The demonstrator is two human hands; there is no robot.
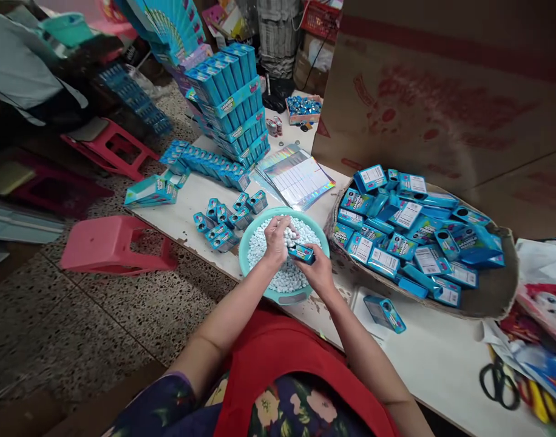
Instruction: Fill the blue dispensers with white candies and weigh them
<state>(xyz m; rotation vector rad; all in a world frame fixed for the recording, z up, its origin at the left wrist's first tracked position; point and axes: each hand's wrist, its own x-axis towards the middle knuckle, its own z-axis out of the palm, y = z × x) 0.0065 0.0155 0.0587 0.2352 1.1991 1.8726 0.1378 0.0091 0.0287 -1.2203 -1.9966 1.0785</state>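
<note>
A turquoise basin [244, 260] full of small white candies [284, 280] stands at the table's front edge. Over it, my left hand [277, 238] is closed round a clump of the candies. My right hand [320, 267] grips a small blue candy box [301, 253], its top facing up, just beside the left fingers. Whether any candies are inside that box I cannot tell. Left of the basin, several blue boxes [221, 235] stand in a group with round holes in their tops.
A cut-down carton [496, 297] heaped with blue boxes sits at the right. One box [385, 312] lies in front of it. Behind are holographic sheets [300, 179] and a tall stack of boxed displays [232, 112]. Scissors [499, 382] lie front right; a pink stool [109, 243] stands left.
</note>
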